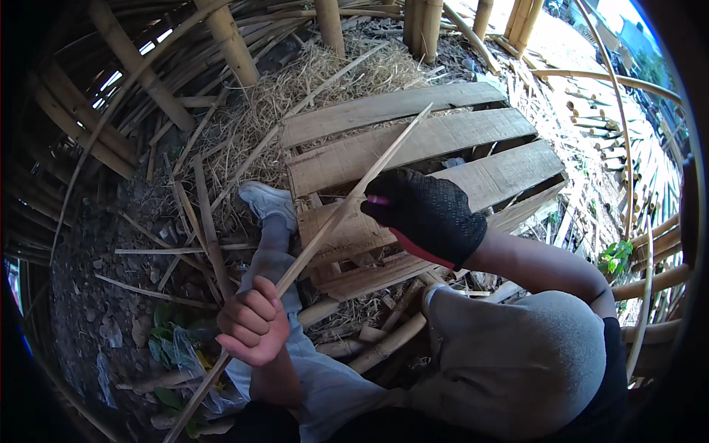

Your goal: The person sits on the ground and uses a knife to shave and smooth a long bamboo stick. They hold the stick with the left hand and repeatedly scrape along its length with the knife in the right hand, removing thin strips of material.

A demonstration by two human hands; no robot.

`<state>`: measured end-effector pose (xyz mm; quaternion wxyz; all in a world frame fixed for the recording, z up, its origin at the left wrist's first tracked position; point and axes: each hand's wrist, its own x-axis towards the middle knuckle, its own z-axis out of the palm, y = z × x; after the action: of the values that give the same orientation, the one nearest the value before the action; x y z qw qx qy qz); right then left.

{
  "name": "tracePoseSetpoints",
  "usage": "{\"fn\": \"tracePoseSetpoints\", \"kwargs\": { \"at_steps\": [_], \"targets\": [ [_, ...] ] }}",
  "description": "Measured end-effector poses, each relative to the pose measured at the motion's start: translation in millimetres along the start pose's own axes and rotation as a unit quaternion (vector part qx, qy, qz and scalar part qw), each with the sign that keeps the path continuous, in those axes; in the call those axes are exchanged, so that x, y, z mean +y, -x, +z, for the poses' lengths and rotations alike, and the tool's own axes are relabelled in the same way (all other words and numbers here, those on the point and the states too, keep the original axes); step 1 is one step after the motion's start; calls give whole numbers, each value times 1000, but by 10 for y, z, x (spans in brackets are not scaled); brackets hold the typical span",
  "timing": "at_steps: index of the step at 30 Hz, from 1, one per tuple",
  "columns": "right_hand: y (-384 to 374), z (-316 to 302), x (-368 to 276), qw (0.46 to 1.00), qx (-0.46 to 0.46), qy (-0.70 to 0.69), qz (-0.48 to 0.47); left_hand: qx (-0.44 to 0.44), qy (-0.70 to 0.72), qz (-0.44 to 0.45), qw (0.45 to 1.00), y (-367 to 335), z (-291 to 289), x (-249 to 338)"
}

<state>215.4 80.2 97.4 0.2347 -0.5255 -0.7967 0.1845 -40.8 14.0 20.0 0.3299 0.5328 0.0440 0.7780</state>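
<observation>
Head view: facing a slatted wooden platform (pixel 461 139), slanting a long pale strip (pixel 323 236) up across its left part, curling the gloved right hand (pixel 427 214) at the strip's upper stretch (cannot tell around what), clenching the bare left hand (pixel 253 323) around its lower stretch.

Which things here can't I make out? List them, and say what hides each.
All in the head view:
- Lower end of the long strip: cut off by the lower edge.
- The strip's stretch inside the left hand: covered by its curled fingers.
- Whether the right hand holds a tool: its black glove hides the grip.
- Most of the wooden crate's inside: covered by its slats.
</observation>
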Motion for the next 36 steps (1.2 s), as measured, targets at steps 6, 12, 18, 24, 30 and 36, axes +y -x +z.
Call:
{"fn": "tracePoseSetpoints", "kwargs": {
  "at_steps": [6,12,18,24,30,36],
  "targets": [
    [2,140,-193,985,-57,161,-17,-9,5,-16,1000,-2,-75,-67],
    [-441,44,335,929,38,359,-78,-79,2,-25,997,1,17,27],
    [-128,90,90,955,-52,271,-109,-19,27,-17,999,106,151,-41],
    [-162,142,-20,948,-65,247,-190,63,31,-13,997,143,140,-43],
    [-465,37,525,957,-40,259,-120,143,24,-52,988,152,85,-69],
    [-335,213,301,941,-108,261,-186,174,37,-66,982,192,138,-131]
  ]
}}
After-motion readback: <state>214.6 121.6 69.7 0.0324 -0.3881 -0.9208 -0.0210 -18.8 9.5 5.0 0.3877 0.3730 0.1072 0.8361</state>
